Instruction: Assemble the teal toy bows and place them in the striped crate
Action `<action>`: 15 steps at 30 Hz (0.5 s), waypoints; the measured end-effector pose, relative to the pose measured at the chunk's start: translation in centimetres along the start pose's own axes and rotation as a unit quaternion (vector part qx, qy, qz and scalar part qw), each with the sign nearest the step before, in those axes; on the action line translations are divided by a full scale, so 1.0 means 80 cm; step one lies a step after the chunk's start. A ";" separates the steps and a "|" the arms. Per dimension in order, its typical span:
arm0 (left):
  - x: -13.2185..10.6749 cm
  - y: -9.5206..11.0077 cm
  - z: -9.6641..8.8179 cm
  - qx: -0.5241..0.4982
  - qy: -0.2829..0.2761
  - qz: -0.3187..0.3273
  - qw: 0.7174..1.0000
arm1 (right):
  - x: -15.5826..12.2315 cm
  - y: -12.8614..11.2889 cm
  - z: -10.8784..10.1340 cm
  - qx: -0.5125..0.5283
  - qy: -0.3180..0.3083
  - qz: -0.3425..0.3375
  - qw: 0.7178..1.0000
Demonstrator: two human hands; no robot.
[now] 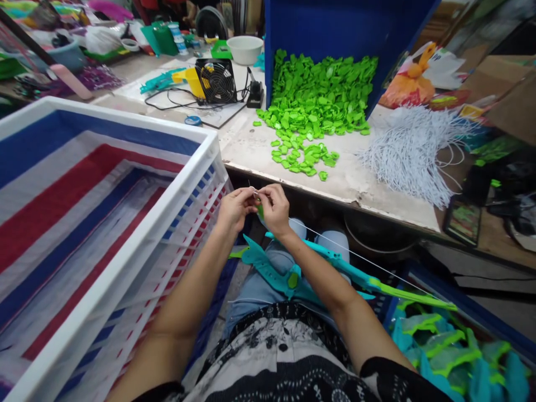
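My left hand (234, 207) and my right hand (274, 207) meet just below the table edge, both pinched together. Between the fingertips sits a small green plastic piece (260, 212) and the end of a thin white string (360, 258). The string runs down to the right along a teal toy bow (293, 273) with a lime green tip (419, 298), which lies across my lap. A pile of small green plastic pieces (320, 97) lies on the table ahead, spilling from a blue bin (335, 28).
A white crate (138, 245) lined with red, white and blue striped sheet stands at my left. A bundle of white strings (412, 148) lies on the table's right side. A small black fan (216, 80) and white bowl (245, 49) sit further back. More teal and green bows (452, 346) fill a bin at lower right.
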State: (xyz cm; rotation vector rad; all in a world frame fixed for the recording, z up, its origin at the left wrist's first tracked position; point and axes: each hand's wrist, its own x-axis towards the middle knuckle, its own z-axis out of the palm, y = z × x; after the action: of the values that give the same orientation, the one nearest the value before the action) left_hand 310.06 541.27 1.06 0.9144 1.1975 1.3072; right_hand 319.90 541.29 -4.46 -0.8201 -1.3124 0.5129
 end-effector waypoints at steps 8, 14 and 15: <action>0.000 -0.012 0.004 0.012 -0.008 0.048 0.999 | 0.001 0.000 -0.007 -0.025 0.004 0.034 0.999; -0.004 -0.001 -0.011 0.058 -0.068 0.035 0.995 | 0.019 -0.001 -0.008 0.094 -0.026 0.071 0.993; -0.005 -0.001 -0.010 0.055 -0.062 0.038 0.996 | 0.020 0.000 -0.009 0.114 -0.051 0.078 0.989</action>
State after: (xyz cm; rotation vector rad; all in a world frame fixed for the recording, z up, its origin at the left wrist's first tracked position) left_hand 309.33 540.73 0.84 1.1132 1.1561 1.2357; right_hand 320.93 542.29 -3.51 -0.7161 -1.2614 0.8234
